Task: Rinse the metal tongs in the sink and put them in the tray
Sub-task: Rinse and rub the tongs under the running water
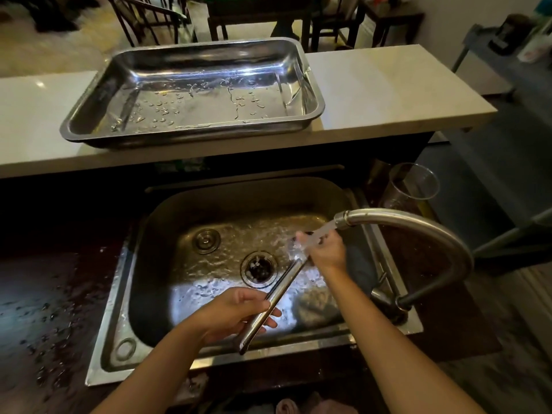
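Observation:
The metal tongs (pixel 280 289) slant over the steel sink (pixel 143 252), handle end low at the front, tip end up under the water stream. My left hand (pixel 239 312) grips the handle end. Around the tip end, my right hand (pixel 324 251) is closed, right below the curved faucet (pixel 418 225), and running water hides the tips. The steel tray (pixel 313 94) sits on the raised pale counter behind the sink, wet with droplets and with nothing in it.
A clear plastic cup (pixel 415 186) stands to the right behind the sink. The dark counter (pixel 44 294) on the left is wet. Something grey lies in the sink's right side (pixel 361 267). Chairs and a table stand beyond the pale counter.

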The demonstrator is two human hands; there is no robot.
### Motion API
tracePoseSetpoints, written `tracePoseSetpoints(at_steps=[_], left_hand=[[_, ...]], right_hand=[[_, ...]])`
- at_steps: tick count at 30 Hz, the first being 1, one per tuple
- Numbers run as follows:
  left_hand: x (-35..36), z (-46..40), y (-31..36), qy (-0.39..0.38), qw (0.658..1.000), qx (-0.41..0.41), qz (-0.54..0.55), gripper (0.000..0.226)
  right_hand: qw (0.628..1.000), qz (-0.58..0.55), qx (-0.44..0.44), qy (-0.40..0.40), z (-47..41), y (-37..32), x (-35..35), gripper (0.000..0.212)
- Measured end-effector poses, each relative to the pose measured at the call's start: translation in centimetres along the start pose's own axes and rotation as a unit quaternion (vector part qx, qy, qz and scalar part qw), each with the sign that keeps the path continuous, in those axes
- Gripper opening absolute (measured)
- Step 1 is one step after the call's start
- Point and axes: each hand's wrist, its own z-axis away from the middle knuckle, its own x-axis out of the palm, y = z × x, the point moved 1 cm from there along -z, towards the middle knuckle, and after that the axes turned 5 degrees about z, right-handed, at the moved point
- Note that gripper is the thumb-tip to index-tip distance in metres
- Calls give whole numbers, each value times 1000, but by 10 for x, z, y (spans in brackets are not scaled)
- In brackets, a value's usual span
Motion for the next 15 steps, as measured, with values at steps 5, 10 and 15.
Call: tracePoseSetpoints(at_steps=[5,10,15], left_hand=[[-3,-1,-4,73,995,48,-54,19],[-7,-3,-3,278,850,167,-416,42],[5,4,5,273,682,265,-624,37]], right_hand=[[989,-137,46,26,-4,-6,-9,32],[947,-219,199,-121,6,-11,-6,46],[941,-252,207,-92,15,-5,1,23]])
